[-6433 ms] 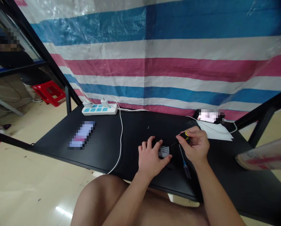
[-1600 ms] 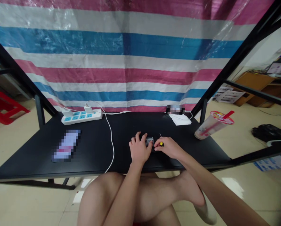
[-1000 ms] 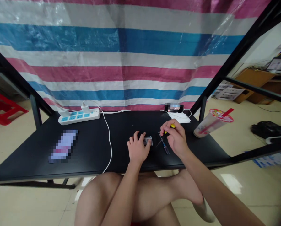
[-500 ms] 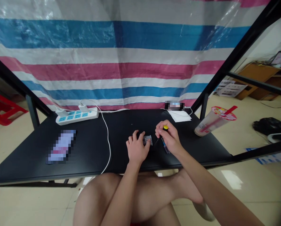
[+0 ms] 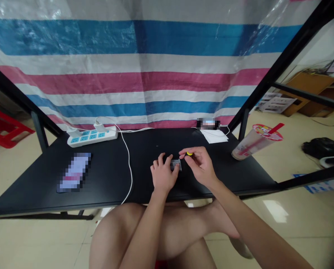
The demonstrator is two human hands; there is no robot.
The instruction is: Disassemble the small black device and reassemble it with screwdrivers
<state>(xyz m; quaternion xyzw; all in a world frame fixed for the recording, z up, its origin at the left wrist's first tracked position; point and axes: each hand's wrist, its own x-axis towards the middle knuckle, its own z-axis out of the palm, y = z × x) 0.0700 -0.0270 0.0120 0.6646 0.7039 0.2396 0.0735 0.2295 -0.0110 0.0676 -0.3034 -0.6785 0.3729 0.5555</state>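
My left hand (image 5: pixel 162 176) rests with its fingers over a small black device with a white label (image 5: pixel 175 164), which lies on the black table (image 5: pixel 119 179). My right hand (image 5: pixel 199 166) hovers just right of that device, pinching a small yellow-and-black tool handle, likely a screwdriver (image 5: pixel 189 153), between thumb and fingers. The tool's shaft is hidden by my fingers. A blue-handled screwdriver seen earlier on the table is hidden behind my right hand.
A white power strip (image 5: pixel 91 136) with plugged-in chargers stands at the back left, its white cable (image 5: pixel 129 164) crossing the table. A blurred phone (image 5: pixel 74 172) lies left. Another phone (image 5: pixel 208 123) and white paper (image 5: pixel 214 136) sit at the back. A plastic cup with straw (image 5: pixel 256 142) stands at the right corner.
My right hand has moved left and closer to the device, now covering the blue-handled screwdriver. My left hand stays on the device.
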